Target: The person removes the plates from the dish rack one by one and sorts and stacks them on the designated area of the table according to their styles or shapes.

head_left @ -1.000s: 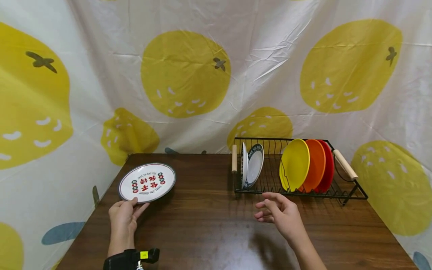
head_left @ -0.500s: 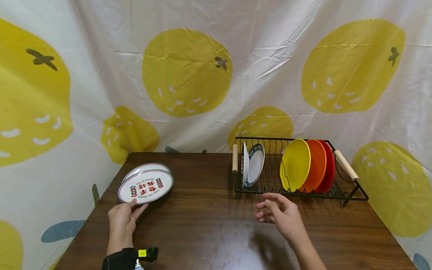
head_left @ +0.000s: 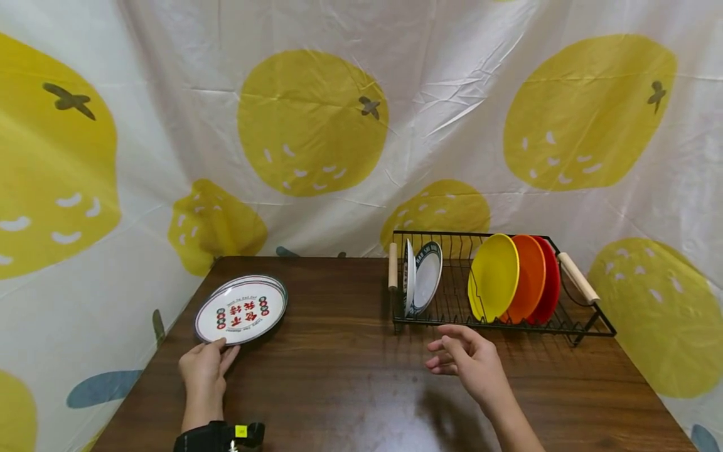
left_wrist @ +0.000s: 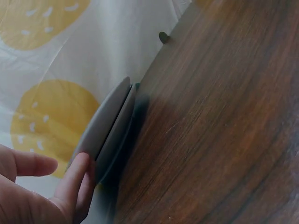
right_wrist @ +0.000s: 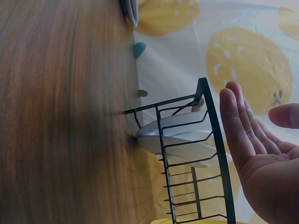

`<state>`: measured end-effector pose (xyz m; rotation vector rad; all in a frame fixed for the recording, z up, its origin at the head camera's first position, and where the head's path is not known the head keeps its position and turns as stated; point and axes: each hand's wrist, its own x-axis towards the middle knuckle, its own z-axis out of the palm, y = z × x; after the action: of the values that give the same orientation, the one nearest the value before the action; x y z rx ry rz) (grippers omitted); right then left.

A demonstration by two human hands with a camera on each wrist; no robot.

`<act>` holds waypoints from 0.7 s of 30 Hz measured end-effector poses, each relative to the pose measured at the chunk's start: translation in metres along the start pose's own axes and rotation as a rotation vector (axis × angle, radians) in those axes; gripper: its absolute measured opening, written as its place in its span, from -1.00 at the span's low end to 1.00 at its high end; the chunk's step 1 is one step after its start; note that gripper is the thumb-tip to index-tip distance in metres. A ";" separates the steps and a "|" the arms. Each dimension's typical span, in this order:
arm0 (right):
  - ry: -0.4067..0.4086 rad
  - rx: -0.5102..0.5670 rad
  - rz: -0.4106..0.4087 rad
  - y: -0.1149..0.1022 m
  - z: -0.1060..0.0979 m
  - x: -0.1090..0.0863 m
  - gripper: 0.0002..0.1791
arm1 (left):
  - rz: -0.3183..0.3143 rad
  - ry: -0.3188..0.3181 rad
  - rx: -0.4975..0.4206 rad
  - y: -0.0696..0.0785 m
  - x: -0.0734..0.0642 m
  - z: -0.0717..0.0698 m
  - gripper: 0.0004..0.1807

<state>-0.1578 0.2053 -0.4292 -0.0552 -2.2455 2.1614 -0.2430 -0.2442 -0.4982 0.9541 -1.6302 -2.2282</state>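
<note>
At the table's left, a white plate (head_left: 243, 317) with red characters lies over another plate (head_left: 265, 279), whose far rim shows. My left hand (head_left: 206, 370) is at the near rim, its fingers touching the plates' side. In the left wrist view, the thumb stands apart from the plate and the fingertips meet the upper plate's underside. My right hand (head_left: 471, 364) hovers in front of the black dish rack (head_left: 452, 235), fingers loosely bent and holding nothing. White plates (head_left: 428, 279) with dark patterned rims stand in the rack's left side.
Yellow (head_left: 493, 276), orange (head_left: 528, 279) and red plates (head_left: 550, 282) stand upright in the rack's right side. The rack has wooden handles (head_left: 577, 276) at its ends. A fruit-patterned curtain (head_left: 316, 232) hangs behind the brown table (head_left: 327, 351).
The upper plate, held tilted by my left hand, has come down over the plate beneath it, hiding more of that plate. My left thumb now stands off the plate. The right hand stays put.
</note>
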 end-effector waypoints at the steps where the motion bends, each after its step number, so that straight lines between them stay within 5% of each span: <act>1: 0.000 0.001 -0.001 0.000 0.000 0.000 -0.67 | 0.003 -0.004 0.007 0.001 -0.001 0.001 -0.37; 21: 0.019 -0.041 -0.011 0.003 -0.001 0.004 -0.68 | 0.075 -0.057 0.113 0.004 -0.011 0.015 -0.22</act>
<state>-0.1614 0.2063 -0.4320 -0.0627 -2.2746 2.1003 -0.2444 -0.2287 -0.4875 0.8476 -1.8028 -2.1531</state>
